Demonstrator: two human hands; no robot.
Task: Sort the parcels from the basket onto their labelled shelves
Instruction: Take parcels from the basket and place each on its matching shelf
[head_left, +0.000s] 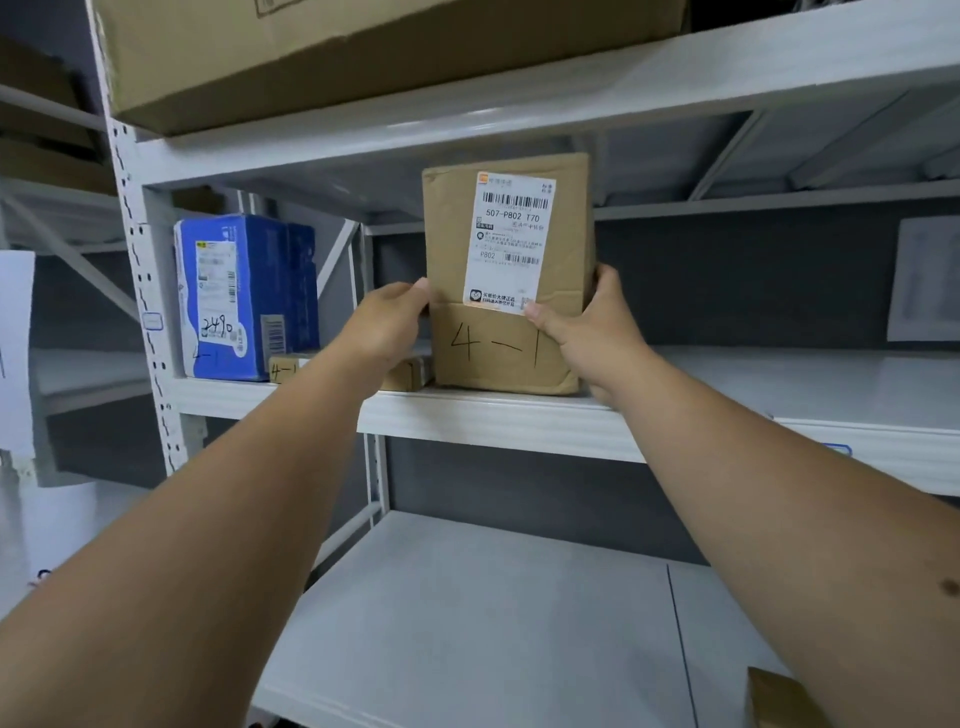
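White shelf (493, 415) bears hand-held brown parcel (506, 338).

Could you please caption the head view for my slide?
Both hands, left and right, stand a brown parcel marked 4-1 upright on the shelf.

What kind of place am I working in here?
Most likely a parcel storeroom or pickup depot. White metal shelving holds a brown carton with a barcoded shipping label and handwritten "4-1", held by both hands, beside a blue parcel also marked by hand.
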